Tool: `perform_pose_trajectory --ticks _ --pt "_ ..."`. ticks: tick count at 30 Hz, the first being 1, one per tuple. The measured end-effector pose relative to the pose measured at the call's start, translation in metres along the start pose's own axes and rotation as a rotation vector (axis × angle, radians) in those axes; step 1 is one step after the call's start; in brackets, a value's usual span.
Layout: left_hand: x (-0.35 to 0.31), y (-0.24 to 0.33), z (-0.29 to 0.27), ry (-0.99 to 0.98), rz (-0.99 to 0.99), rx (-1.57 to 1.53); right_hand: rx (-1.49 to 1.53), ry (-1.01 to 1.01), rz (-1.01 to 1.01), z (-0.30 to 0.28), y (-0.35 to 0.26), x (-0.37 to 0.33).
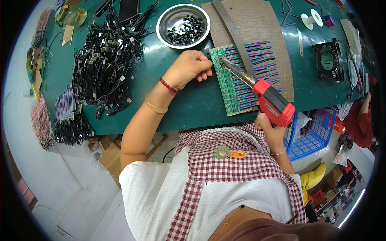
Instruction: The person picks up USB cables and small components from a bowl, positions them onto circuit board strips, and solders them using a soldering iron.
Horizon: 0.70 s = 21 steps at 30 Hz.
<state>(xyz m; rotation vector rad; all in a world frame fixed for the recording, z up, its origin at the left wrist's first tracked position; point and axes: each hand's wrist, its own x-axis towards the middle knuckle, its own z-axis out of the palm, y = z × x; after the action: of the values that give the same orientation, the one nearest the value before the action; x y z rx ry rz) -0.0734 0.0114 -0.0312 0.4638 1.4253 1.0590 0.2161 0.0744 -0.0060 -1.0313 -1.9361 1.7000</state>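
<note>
My right hand [271, 131] grips a red and black soldering gun [274, 103] by its handle. The gun's metal tip rests at or just above the upper part of a green circuit board panel [226, 94]; contact is hard to tell. Rows of thin coloured wires [263, 60] run rightward from the panel. At the panel's upper left edge, my left hand [192, 68] is closed in a pinch, its fingertips close to the soldering tip. Whatever it holds is too small or hidden to make out. A flat metal bar [233, 32] lies across the wires on a wooden board [267, 24].
A steel bowl [160, 32] of small black parts stands beyond my left hand. Heaped black cables [106, 68] cover the table's left. To the right are a white spool [311, 19] and a black fan [328, 60]. A blue crate [309, 140] sits below the table edge.
</note>
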Motion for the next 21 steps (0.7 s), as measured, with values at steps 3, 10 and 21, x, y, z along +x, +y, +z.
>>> perform_pose_trajectory --ticks 3,10,21 --pt "0.000 0.000 0.000 -0.001 0.003 -0.007 0.033 0.018 0.028 0.003 0.003 0.001" --pt "-0.001 -0.001 0.001 0.010 0.007 -0.010 0.009 0.001 -0.027 0.002 0.006 -0.005" --pt "-0.001 -0.001 0.001 0.017 0.008 -0.003 0.207 0.048 0.091 0.000 -0.007 -0.007"
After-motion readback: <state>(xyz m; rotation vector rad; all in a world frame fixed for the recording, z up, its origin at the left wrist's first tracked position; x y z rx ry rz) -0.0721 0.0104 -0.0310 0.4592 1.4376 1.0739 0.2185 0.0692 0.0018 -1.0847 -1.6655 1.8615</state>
